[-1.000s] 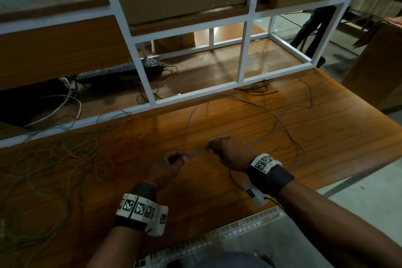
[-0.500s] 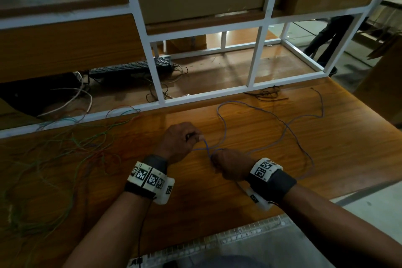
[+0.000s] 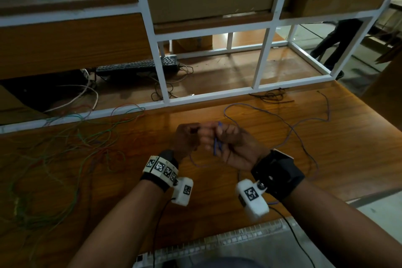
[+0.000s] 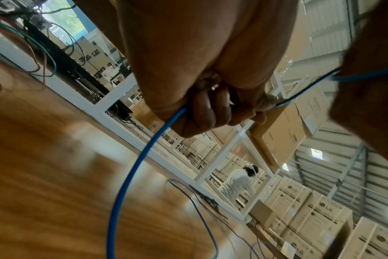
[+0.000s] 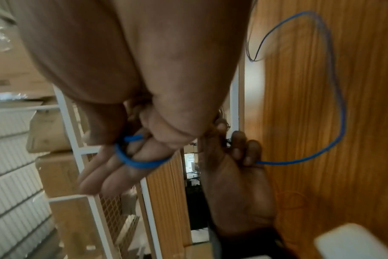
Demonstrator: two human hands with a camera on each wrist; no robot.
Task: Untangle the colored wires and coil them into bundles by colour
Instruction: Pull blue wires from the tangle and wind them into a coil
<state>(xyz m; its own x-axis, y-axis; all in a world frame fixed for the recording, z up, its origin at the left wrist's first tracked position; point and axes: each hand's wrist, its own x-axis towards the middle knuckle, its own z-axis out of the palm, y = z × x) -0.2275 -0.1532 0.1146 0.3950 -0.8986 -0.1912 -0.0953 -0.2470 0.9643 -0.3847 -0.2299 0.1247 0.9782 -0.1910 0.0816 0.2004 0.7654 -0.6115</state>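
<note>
A blue wire [image 3: 215,148] is held between both hands above the wooden table [image 3: 130,180]. My left hand [image 3: 189,137] grips it in a fist, fingers [image 4: 210,113] curled round the strand [image 4: 133,175]. My right hand [image 3: 235,143] touches the left one, and a loop of the wire [image 5: 133,162] is wound round its fingers [image 5: 104,173], with the thumb holding one end. The rest of the wire trails off to the right over the table. A tangle of green and red wires [image 3: 71,143] lies to the left of the hands.
A white metal frame [image 3: 161,50] stands along the table's far edge, with a black keyboard [image 3: 137,65] behind it. A small bundle of black wire [image 3: 272,94] lies by the frame at the right. A person's legs [image 3: 335,45] stand at the far right.
The hands have come together and lifted off the table. The right hand has turned up, and the blue wire is now looped round its fingers.
</note>
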